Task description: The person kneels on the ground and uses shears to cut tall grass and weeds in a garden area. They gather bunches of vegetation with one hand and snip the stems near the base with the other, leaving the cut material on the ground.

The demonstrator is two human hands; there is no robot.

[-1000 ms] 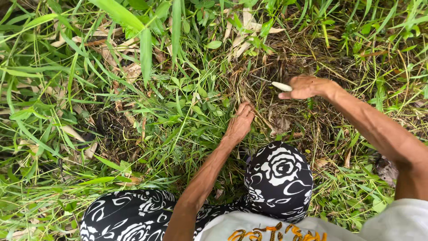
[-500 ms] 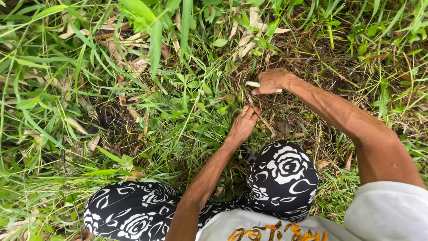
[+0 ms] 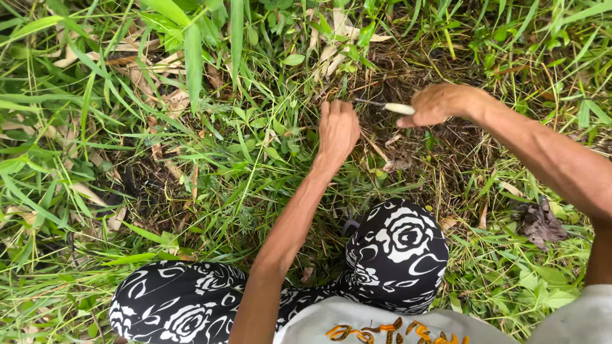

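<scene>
Both your hands have shifted since a moment ago: your right hand has drawn in from the upper right toward centre, and your left hand has risen to just beside it. Your right hand is closed around a pale-handled tool whose thin dark blade points left, toward your left fingertips. Your left hand is curled into the grass at upper centre; whether it grips any stems, you cannot tell. Your knee in rose-patterned trousers sits below.
</scene>
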